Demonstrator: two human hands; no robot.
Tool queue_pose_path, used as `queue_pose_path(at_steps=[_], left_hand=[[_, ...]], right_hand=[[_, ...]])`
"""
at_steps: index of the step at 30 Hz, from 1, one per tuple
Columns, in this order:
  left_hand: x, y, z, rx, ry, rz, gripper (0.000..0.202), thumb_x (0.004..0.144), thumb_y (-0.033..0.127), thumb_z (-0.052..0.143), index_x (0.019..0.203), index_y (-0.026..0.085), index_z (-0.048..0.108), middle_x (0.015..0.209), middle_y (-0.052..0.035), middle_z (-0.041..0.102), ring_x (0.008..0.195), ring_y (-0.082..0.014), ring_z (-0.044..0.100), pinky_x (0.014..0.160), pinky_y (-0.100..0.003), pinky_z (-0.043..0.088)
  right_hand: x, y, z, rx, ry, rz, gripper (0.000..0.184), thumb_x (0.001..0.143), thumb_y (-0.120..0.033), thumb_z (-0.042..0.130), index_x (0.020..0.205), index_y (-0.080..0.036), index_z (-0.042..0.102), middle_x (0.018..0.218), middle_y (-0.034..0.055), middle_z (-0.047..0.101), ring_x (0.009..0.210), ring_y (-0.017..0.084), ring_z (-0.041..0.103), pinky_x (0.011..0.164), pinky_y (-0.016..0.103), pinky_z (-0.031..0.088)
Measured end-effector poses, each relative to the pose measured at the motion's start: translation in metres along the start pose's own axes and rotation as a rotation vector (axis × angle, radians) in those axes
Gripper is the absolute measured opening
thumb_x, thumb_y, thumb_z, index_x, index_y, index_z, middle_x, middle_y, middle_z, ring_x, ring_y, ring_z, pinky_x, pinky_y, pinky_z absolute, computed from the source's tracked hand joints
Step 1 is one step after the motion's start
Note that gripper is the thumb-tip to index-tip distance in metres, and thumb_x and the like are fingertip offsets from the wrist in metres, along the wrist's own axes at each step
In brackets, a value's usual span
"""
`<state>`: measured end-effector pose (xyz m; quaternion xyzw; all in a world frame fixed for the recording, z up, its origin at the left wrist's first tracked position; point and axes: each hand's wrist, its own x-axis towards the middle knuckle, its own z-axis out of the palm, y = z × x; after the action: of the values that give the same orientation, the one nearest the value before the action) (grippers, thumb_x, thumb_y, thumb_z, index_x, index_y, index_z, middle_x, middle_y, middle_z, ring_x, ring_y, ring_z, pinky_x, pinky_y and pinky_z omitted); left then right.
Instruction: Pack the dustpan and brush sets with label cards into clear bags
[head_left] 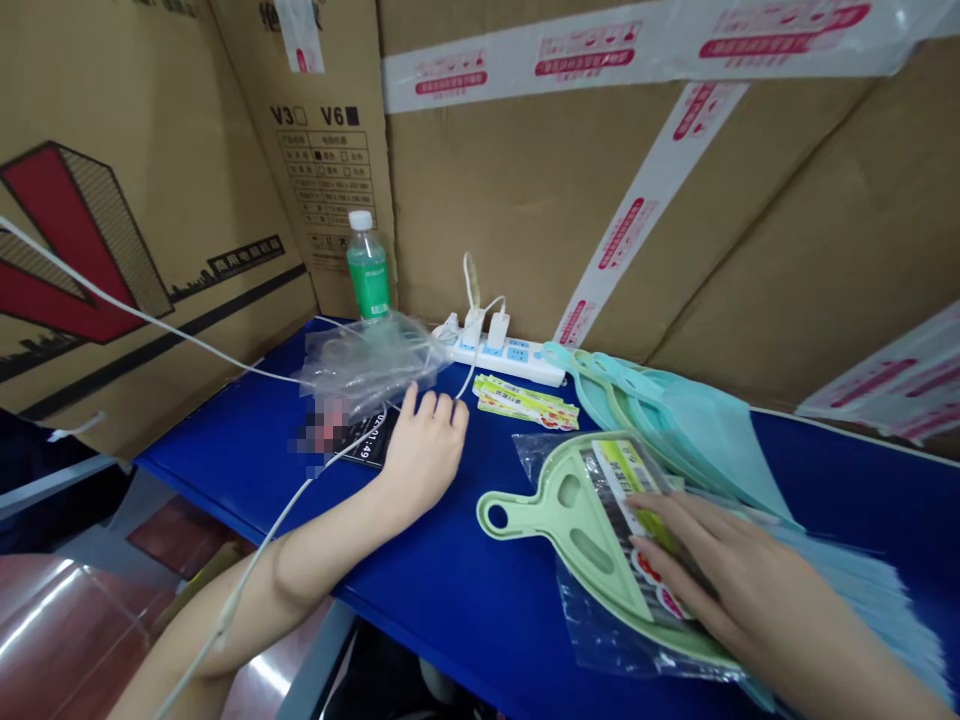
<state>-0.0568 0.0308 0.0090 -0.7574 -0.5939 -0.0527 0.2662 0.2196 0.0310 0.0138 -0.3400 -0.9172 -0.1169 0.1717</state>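
My left hand (424,455) rests palm down on the blue table top (480,570), holding nothing, its fingertips beside a black phone (364,445) and just below a heap of clear plastic film (371,365). My right hand (720,580) lies flat across a light green plastic dustpan (570,530) in a clear bag, over its printed label. To the right, a stack of pale teal dustpans (660,420) fans out beneath it. A small bundle of yellow and red labels (525,402) sits above the gap between my hands.
A white power strip (510,358) with plugged-in chargers stands against the cardboard boxes (525,200) that wall the table's far side. A green-labelled water bottle (367,265) stands at the back. A white cable (262,520) runs along my left forearm. The floor shows past the near edge.
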Motion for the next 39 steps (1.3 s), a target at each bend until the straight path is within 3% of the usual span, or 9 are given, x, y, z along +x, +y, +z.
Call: queue_pose_path(at_steps=[6, 12, 17, 23, 29, 32, 35, 39], left_hand=[[-0.003, 0.008, -0.002, -0.05, 0.078, 0.06, 0.028, 0.087, 0.016, 0.051, 0.111, 0.011, 0.062, 0.103, -0.0116, 0.068, 0.097, -0.0255, 0.061, 0.098, -0.045, 0.043], [-0.001, 0.001, 0.002, 0.057, -0.039, 0.006, 0.032, 0.088, 0.015, 0.048, 0.114, 0.003, 0.061, 0.113, -0.0209, 0.065, 0.111, -0.0297, 0.059, 0.097, -0.043, 0.044], [0.0, 0.0, -0.002, 0.053, -0.146, -0.089, 0.039, 0.091, 0.025, 0.047, 0.12, 0.002, 0.058, 0.116, -0.0245, 0.063, 0.107, -0.0317, 0.061, 0.086, -0.041, 0.049], [0.0, -0.005, -0.001, 0.07, -0.115, -0.101, 0.048, 0.091, 0.036, 0.047, 0.122, 0.001, 0.058, 0.114, -0.0237, 0.065, 0.122, -0.0355, 0.051, 0.105, -0.054, 0.034], [0.004, -0.016, 0.005, -0.006, -0.06, -0.158, 0.045, 0.092, 0.035, 0.043, 0.125, 0.006, 0.057, 0.129, -0.0209, 0.057, 0.136, -0.0354, 0.031, 0.107, -0.063, 0.026], [0.006, -0.02, 0.007, 0.024, -0.07, -0.159, 0.04, 0.091, 0.023, 0.044, 0.124, 0.005, 0.056, 0.129, -0.0208, 0.056, 0.134, -0.0358, 0.035, 0.104, -0.059, 0.034], [0.009, -0.025, 0.006, 0.04, -0.08, -0.149, 0.039, 0.087, 0.007, 0.042, 0.123, 0.007, 0.056, 0.13, -0.0199, 0.055, 0.121, -0.0316, 0.05, 0.088, -0.045, 0.051], [0.015, -0.031, 0.0, 0.025, -0.005, -0.11, 0.036, 0.086, 0.001, 0.043, 0.117, 0.011, 0.057, 0.125, -0.0171, 0.057, 0.097, -0.0216, 0.059, 0.072, -0.031, 0.055]], right_hand=[[-0.001, -0.002, -0.002, 0.01, -0.024, 0.023, 0.045, 0.097, -0.038, 0.027, 0.1, -0.017, 0.067, 0.087, 0.0088, 0.073, 0.078, 0.022, 0.07, 0.064, 0.032, 0.056], [0.001, -0.002, -0.002, 0.048, -0.033, 0.036, 0.043, 0.096, -0.038, 0.029, 0.102, -0.018, 0.067, 0.087, 0.0077, 0.074, 0.076, 0.022, 0.07, 0.063, 0.033, 0.056], [-0.002, 0.002, 0.0, 0.098, -0.075, 0.078, 0.044, 0.094, -0.042, 0.031, 0.106, -0.019, 0.066, 0.091, 0.0083, 0.074, 0.079, 0.023, 0.07, 0.065, 0.035, 0.057], [0.001, 0.002, 0.001, 0.105, -0.038, 0.086, 0.043, 0.093, -0.042, 0.034, 0.096, -0.019, 0.07, 0.085, 0.0077, 0.074, 0.075, 0.023, 0.071, 0.062, 0.034, 0.059], [-0.002, 0.005, 0.009, 0.095, 0.037, 0.04, 0.038, 0.092, -0.041, 0.037, 0.097, -0.021, 0.069, 0.081, 0.0056, 0.074, 0.069, 0.023, 0.071, 0.056, 0.033, 0.06], [-0.015, 0.011, 0.021, 0.065, 0.037, 0.044, 0.035, 0.092, -0.039, 0.039, 0.106, -0.022, 0.066, 0.089, 0.0063, 0.074, 0.077, 0.024, 0.071, 0.063, 0.034, 0.06], [-0.027, 0.016, 0.029, 0.06, -0.022, 0.084, 0.037, 0.092, -0.038, 0.038, 0.114, -0.024, 0.063, 0.095, 0.007, 0.073, 0.082, 0.026, 0.07, 0.069, 0.037, 0.06], [-0.032, 0.019, 0.032, 0.065, -0.045, 0.081, 0.036, 0.092, -0.035, 0.036, 0.116, -0.025, 0.062, 0.095, 0.0072, 0.072, 0.081, 0.025, 0.07, 0.07, 0.037, 0.06]])
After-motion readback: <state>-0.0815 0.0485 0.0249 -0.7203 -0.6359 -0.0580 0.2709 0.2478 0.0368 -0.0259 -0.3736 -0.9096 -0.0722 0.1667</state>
